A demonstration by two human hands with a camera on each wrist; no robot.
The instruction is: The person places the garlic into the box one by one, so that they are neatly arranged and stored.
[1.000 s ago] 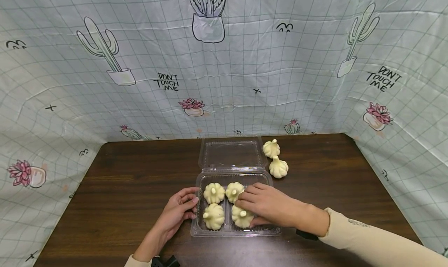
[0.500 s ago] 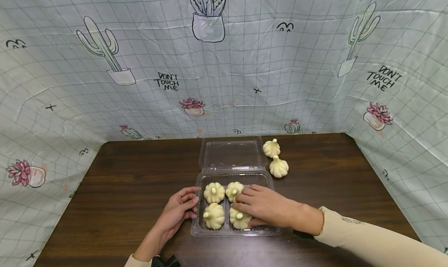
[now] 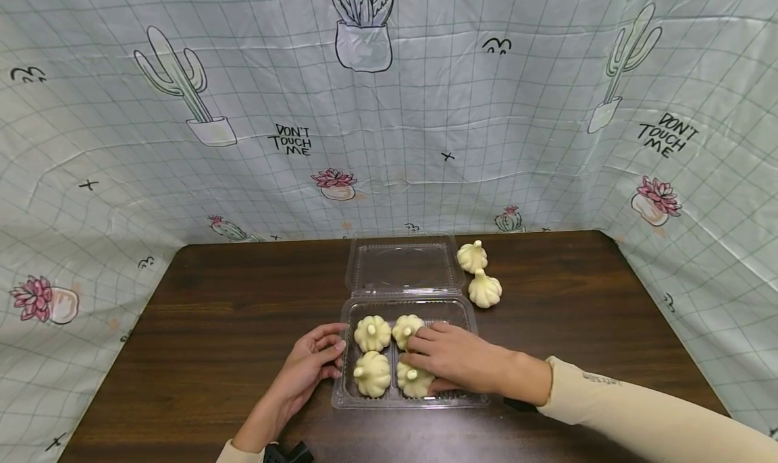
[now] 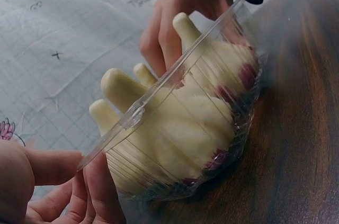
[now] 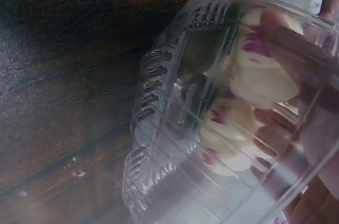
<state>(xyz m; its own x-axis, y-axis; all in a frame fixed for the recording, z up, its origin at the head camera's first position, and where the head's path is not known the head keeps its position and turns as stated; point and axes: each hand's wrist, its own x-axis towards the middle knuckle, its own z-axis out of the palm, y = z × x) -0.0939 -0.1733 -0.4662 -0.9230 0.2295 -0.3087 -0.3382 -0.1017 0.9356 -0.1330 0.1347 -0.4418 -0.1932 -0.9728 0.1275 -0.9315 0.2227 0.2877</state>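
Observation:
A clear plastic clamshell container (image 3: 365, 403) stands on the table with its lid folded back. My left hand (image 3: 311, 362) pinches its left rim between thumb and fingers; the left wrist view shows the thumb (image 4: 53, 167) on top of the rim. Inside, two garlic bulbs (image 3: 372, 374) sit in the left half. The right half has a back bulb (image 3: 406, 329) and a front garlic bulb (image 3: 413, 380), stems up. My right hand (image 3: 462, 360) reaches over the right rim and grips the front one, fingers behind it and thumb in front. Purple patches mark the bulbs' undersides in both wrist views.
The open lid (image 3: 404, 267) lies flat behind the container. Two more garlic bulbs, a nearer one (image 3: 485, 290) and a farther one (image 3: 471, 256), lie on the dark wooden table (image 3: 255, 294) right of the lid. A cactus-print sheet (image 3: 401, 112) walls the back and sides.
My right hand has slid a little to the left, bringing the front right garlic bulb towards the container's middle. The left hand keeps its place on the rim.

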